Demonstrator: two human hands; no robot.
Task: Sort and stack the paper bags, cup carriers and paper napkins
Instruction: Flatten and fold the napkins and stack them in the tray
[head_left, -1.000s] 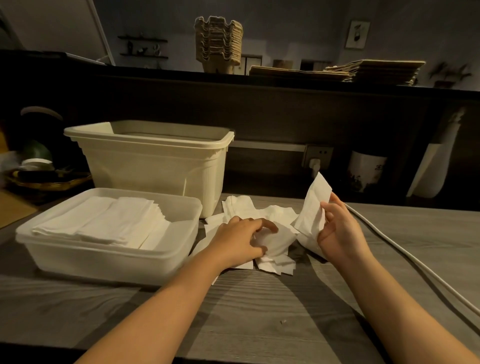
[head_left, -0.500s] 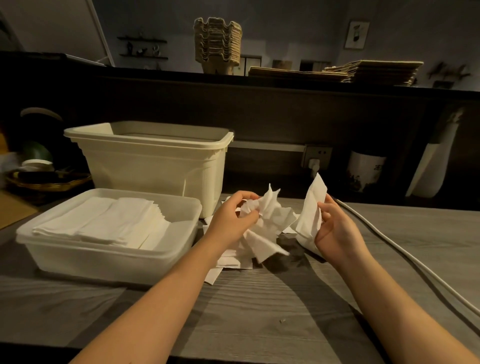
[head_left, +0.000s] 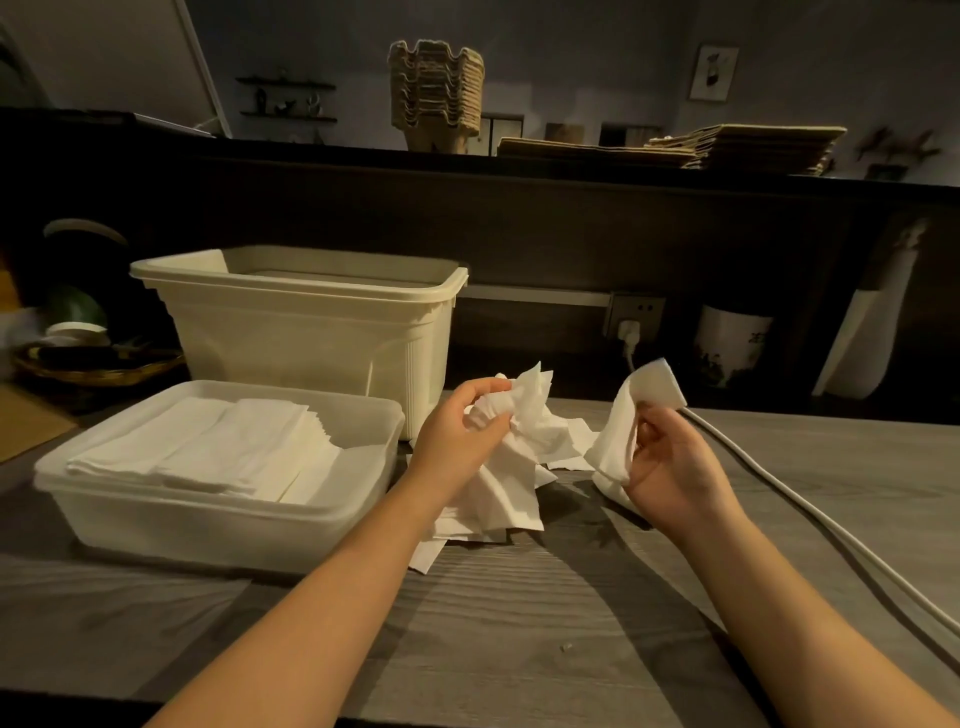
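My left hand (head_left: 457, 431) grips a crumpled bunch of white paper napkins (head_left: 514, 467), lifted off the grey table with its lower corners hanging down. My right hand (head_left: 670, 457) pinches a single white napkin (head_left: 623, 431) held upright just to the right. A few loose napkins (head_left: 569, 452) lie flat on the table between the hands. Folded napkins (head_left: 218, 447) are stacked in a shallow translucent tray (head_left: 223, 525) at left. On the dark upper ledge stand stacked cup carriers (head_left: 436, 96) and flat brown paper bags (head_left: 727, 148).
A tall cream plastic bin (head_left: 311, 332) stands behind the tray. A thick white cable (head_left: 810, 514) runs from a wall socket (head_left: 631, 319) across the table's right side. A woven basket (head_left: 93, 358) sits at far left. A white pot (head_left: 730, 345) stands under the ledge.
My left hand closed on the napkin pile and lifted a crumpled bunch off the table. My right hand kept its single napkin, shifting it slightly right and up.
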